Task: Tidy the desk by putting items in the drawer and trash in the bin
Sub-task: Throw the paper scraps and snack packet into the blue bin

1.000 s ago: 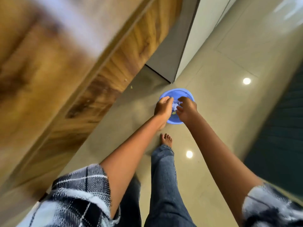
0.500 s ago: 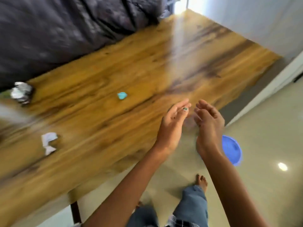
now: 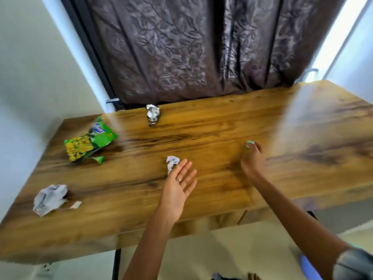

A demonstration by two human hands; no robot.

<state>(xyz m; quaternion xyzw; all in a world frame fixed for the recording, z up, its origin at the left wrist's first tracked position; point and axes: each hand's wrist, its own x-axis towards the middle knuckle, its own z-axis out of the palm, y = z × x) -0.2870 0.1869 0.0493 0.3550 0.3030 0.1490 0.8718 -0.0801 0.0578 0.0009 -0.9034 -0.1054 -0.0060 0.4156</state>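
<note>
- The left hand (image 3: 179,181) is held above the wooden surface (image 3: 222,138), palm turned up, fingers straight and spread; nothing is gripped in it.
- A small crumpled white paper (image 3: 172,161) lies on the surface just beyond the left fingertips; whether it is touched cannot be told.
- The right hand (image 3: 253,158) is stretched out over the surface, seen from its back, with the fingers bent down around a small turquoise scrap (image 3: 249,142); whether the scrap is actually pinched cannot be told because of blur.
- A green and yellow snack packet (image 3: 88,141) is seen lying flat near the far left corner.
- A ball of silver foil (image 3: 153,114) sits at the far edge, just in front of the dark patterned curtain (image 3: 191,47).
- A larger crumpled grey-white paper (image 3: 49,199) rests near the left front edge, with a tiny scrap beside it.
- A part of something blue (image 3: 308,265) is visible on the floor at the lower right, partly hidden by the right arm.
</note>
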